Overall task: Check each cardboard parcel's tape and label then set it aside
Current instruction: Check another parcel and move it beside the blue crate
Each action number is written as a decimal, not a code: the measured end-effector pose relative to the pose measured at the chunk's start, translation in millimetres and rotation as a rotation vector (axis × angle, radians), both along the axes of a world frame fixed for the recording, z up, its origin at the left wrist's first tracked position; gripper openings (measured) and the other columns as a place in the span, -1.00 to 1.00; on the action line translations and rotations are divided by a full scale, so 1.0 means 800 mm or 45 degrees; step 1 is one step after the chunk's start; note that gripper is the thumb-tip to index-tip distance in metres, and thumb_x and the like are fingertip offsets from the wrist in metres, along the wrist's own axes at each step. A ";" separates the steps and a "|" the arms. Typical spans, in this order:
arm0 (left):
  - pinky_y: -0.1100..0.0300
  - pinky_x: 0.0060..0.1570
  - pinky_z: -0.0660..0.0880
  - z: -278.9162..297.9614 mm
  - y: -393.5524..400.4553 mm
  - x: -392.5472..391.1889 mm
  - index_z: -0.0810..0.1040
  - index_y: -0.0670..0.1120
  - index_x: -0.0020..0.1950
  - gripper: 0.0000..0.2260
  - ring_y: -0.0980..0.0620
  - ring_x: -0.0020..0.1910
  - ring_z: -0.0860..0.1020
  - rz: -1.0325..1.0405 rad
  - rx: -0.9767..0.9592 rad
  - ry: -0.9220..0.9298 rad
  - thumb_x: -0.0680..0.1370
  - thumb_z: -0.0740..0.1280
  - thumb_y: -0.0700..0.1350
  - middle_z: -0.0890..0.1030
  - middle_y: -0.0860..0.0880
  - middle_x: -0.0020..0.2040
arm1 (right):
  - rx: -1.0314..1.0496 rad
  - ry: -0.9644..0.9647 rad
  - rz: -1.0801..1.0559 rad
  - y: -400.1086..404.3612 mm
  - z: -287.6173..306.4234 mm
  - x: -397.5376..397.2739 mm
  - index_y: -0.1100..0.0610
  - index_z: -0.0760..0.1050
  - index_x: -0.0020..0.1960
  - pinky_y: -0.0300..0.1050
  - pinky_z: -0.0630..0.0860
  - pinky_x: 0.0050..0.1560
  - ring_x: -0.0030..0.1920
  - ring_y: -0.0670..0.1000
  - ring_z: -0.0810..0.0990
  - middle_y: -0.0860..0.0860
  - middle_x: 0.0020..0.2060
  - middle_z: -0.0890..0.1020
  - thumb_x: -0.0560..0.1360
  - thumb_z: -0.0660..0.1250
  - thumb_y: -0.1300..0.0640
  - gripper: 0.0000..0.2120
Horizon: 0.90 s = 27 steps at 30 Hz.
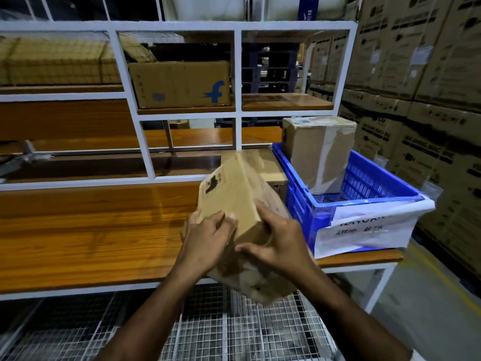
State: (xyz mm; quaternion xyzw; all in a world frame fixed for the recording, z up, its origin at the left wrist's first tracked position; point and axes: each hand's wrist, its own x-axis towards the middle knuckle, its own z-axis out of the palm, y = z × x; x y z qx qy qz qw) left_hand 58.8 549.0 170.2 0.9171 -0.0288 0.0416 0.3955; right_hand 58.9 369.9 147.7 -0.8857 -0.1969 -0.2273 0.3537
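Tilted cardboard parcel (242, 204) held over wooden surface (91, 230): left hand (208, 241) and right hand (281, 241), each grip curled round near end; blue crate (364, 204) beside.

The parcel (242, 194) is plain brown cardboard with a small black print near one corner, and the box (318, 152) in the crate (302, 204) is the same brown under paler shiny tape. That crate is bright blue with a slotted grid wall and a white sheet (364, 230) scrawled in dark ink. The bench (91, 225) is orange wood grain in a white frame (140, 142), and the shelf box (179, 84) shows a blue "f" logo.
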 end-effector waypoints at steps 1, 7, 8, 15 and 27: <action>0.00 0.29 0.39 -0.004 0.005 0.008 0.61 0.10 0.22 -0.61 -0.06 0.33 0.44 -0.003 -0.143 0.037 0.61 0.13 0.25 0.56 -0.06 0.32 | -0.115 -0.017 0.041 0.011 0.001 0.001 0.10 0.34 0.51 -0.12 0.43 0.36 0.37 -0.02 0.48 0.02 0.39 0.50 0.26 0.52 -0.26 -0.07; 0.11 -0.03 0.57 -0.063 0.010 0.041 0.61 0.07 0.15 -0.77 0.04 0.06 0.65 0.037 -0.770 0.201 0.64 0.22 -0.17 0.70 0.05 0.05 | -0.699 -0.074 0.074 0.061 -0.064 0.008 0.10 0.41 0.41 -0.09 0.38 0.33 0.30 0.07 0.55 0.06 0.32 0.56 0.22 0.62 0.05 -0.19; 0.11 -0.01 0.58 -0.068 0.009 0.041 0.59 0.08 0.16 -0.73 0.06 0.03 0.65 0.035 -0.785 0.196 0.63 0.21 -0.23 0.70 0.04 0.07 | -0.743 -0.071 0.073 0.064 -0.074 0.010 0.12 0.43 0.39 -0.13 0.32 0.35 0.29 0.07 0.56 0.07 0.30 0.57 0.20 0.63 0.03 -0.19; 0.12 0.30 0.44 -0.096 0.015 0.068 0.41 -0.04 0.46 -0.61 0.05 0.35 0.44 0.097 -0.503 0.083 0.65 0.16 -0.26 0.46 0.00 0.43 | -0.217 0.365 0.251 0.040 -0.038 0.033 -0.02 0.50 0.36 -0.29 0.51 0.08 0.05 -0.22 0.60 -0.09 0.17 0.66 0.54 0.33 -0.12 -0.57; -0.22 0.50 -0.13 -0.079 -0.037 0.210 0.20 -0.07 0.54 -0.56 -0.11 0.58 0.03 -0.168 0.741 -0.121 0.64 0.10 -0.10 0.20 -0.11 0.57 | -0.783 0.476 -0.107 -0.026 -0.051 0.231 0.16 0.12 0.57 0.11 0.06 0.54 0.56 0.09 0.11 0.13 0.56 0.17 0.67 -0.01 -0.08 -0.45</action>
